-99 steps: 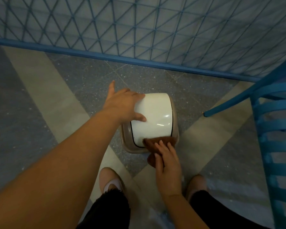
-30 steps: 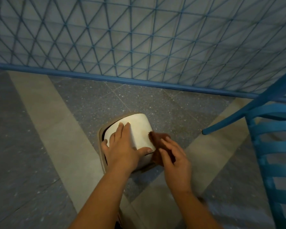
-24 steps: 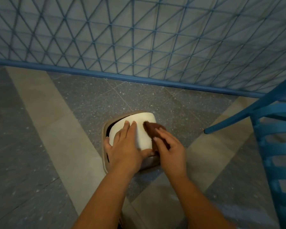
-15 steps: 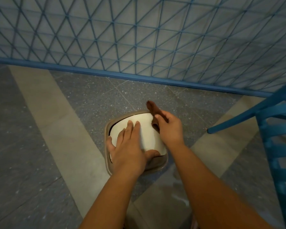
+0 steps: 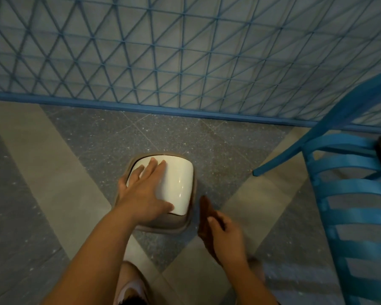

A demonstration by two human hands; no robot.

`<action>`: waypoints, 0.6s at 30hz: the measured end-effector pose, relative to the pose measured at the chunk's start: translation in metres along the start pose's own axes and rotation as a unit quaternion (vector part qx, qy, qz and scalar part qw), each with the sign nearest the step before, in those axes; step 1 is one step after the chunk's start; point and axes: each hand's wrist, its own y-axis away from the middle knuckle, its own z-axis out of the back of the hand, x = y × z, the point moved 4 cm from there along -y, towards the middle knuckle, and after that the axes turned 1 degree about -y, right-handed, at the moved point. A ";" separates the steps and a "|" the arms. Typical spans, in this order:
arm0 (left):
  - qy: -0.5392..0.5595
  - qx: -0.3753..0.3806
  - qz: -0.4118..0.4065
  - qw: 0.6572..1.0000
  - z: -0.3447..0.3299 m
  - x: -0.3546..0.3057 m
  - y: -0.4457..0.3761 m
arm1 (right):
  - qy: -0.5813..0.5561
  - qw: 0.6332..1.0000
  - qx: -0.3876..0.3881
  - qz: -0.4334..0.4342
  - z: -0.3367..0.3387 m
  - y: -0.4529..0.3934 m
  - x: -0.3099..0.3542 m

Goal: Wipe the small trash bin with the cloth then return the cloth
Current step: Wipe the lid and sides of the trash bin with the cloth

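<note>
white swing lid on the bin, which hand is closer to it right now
Left. The left hand rests flat on the white swing lid, fingers spread. The right hand holds the brown cloth just off the bin's near right corner, not touching the lid.

Left hand (image 5: 144, 195) presses bin (image 5: 176, 186); right hand (image 5: 227, 236) holds cloth (image 5: 205, 213).

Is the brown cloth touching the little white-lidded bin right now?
Apart. The head view shows grey floor between the brown cloth, held in the right hand, and the small beige trash bin with the white lid.
</note>
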 end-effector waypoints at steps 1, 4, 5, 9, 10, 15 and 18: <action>0.005 -0.012 0.007 1.000 0.001 -0.002 0.001 | -0.026 0.999 -0.026 -0.016 0.004 0.000 -0.003; 0.001 -0.064 0.025 0.998 -0.005 -0.010 0.008 | -0.080 0.995 -0.060 -0.030 0.005 0.003 -0.003; -0.012 -0.074 0.025 0.997 -0.010 -0.012 0.011 | -0.085 0.994 -0.068 -0.021 0.003 0.004 -0.003; -0.051 -0.058 0.004 0.997 -0.023 -0.012 0.014 | -0.113 0.990 -0.084 0.002 -0.007 0.005 0.007; -0.063 -0.045 -0.005 0.997 -0.022 -0.010 0.012 | -0.118 0.990 -0.080 0.002 -0.010 0.006 0.010; -0.097 0.008 -0.051 0.994 -0.012 -0.004 0.004 | -0.105 0.994 -0.018 0.029 -0.053 0.030 0.005; -0.120 0.018 -0.064 0.991 -0.011 -0.004 0.003 | -0.130 0.990 -0.047 0.015 -0.067 0.026 0.010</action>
